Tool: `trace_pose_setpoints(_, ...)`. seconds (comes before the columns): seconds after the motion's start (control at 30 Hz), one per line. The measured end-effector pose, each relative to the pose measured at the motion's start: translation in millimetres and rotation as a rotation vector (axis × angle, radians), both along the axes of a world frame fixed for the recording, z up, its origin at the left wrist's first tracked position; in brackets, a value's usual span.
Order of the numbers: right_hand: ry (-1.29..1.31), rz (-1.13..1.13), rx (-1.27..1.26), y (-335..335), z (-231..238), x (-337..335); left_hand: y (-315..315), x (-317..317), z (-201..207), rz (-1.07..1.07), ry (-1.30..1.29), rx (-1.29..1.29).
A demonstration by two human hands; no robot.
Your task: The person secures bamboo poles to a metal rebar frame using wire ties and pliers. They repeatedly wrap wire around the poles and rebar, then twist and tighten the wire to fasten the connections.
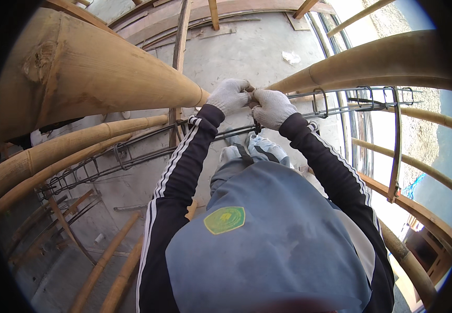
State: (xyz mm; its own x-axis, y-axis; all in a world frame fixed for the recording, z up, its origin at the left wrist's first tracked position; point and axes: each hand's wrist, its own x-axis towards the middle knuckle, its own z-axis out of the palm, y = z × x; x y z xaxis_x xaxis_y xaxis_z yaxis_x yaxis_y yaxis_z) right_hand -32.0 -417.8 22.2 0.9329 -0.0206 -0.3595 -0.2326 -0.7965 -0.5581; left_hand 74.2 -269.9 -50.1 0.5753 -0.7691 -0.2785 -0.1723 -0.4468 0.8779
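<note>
Both my hands wear white knit gloves and meet at the upper middle of the view. My left hand [229, 96] is closed, its fingertips turned toward the right one. My right hand [273, 108] is closed too, thumb and fingers bent inward. A small brownish patch shows between them, but what they pinch is too hidden to name. A thin dark thing hangs below my right hand. Just beneath the gloves runs a long steel rebar cage [147, 155] with square stirrups. Thick bamboo poles come in from the left [116, 62] and right [372, 60], narrowing toward my hands.
Thinner bamboo poles [79, 138] cross at the left, and more stand at lower left. A wooden beam [181, 39] rises behind my left hand. Grey concrete floor [257, 47] lies below, with planks along its far edge. A curved wooden strip [396, 151] is at the right.
</note>
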Motion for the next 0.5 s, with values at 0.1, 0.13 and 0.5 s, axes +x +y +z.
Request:
trace_pose_setpoints(0.1, -0.027, 0.112, -0.055, -4.0, 7.1, -0.4, 8.5, -4.1, -0.7, 0.067, 0.206, -0.081)
trace_pose_setpoints(0.13, -0.050, 0.159, -0.090, -5.4, 9.1, -0.3, 10.8, -5.5, -0.9, 0.048, 0.189, -0.103)
trace_pose_setpoints(0.5, 0.038, 0.310, -0.012, -49.9, -35.6, 70.1, 17.0, -19.7, -6.6, 0.177, 0.149, -0.082)
